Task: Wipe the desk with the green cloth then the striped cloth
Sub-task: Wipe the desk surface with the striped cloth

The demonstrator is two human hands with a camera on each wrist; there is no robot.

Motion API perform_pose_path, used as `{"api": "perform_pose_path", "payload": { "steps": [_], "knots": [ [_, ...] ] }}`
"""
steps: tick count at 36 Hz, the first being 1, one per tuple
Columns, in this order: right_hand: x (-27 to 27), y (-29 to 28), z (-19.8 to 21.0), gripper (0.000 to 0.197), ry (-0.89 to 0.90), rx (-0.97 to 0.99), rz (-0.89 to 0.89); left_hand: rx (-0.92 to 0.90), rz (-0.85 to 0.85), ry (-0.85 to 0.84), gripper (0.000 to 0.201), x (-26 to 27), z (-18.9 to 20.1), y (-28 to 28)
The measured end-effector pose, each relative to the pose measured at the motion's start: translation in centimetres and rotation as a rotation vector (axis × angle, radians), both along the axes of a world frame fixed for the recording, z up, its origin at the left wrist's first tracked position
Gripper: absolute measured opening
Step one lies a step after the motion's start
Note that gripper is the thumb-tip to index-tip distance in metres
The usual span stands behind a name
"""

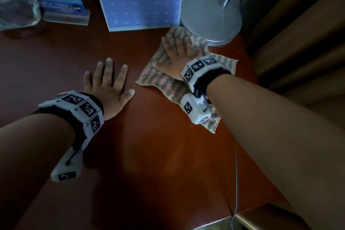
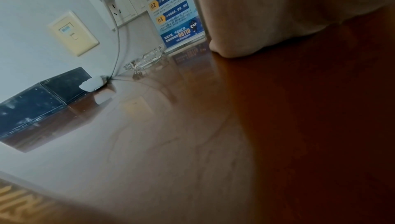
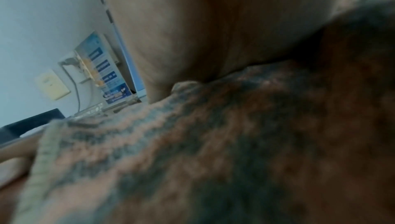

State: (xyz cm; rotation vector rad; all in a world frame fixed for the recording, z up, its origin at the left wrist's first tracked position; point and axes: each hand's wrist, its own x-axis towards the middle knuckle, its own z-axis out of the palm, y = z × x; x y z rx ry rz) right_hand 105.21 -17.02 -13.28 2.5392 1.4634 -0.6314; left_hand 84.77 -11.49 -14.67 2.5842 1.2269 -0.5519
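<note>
My right hand lies flat, fingers spread, pressing on the striped cloth, which sits on the bench right of centre in the head view, its far corner touching the lamp base at upper right. The cloth's long axis runs diagonally from there toward lower right, beneath my right wrist, so that hand does the wiping. My left hand rests flat, fingers splayed, on bare bench just left of the cloth, holding nothing; no green cloth is in view.
</note>
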Motion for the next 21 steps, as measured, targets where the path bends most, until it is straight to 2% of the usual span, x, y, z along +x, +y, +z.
{"api": "perform_pose_path", "payload": {
  "steps": [7,13,17,21],
  "knots": [
    [2.9,-4.9,-1.4,0.081,0.024,-0.046,-0.021,-0.023,0.004,0.019,0.067,0.1,0.1,0.1],
    [8.0,-9.5,-1.3,0.084,-0.039,-0.109,-0.163,-0.004,-0.002,-0.008,0.068,-0.1,-0.2,0.0],
    [10.1,-10.4,-0.8,0.087,-0.021,-0.128,-0.266,-0.005,0.006,-0.01,0.068,-0.1,-0.3,0.0],
    [10.9,-9.7,-1.0,0.095,-0.077,-0.135,-0.345,0.016,0.004,-0.041,0.068,-0.2,-0.3,-0.2]
  ]
}}
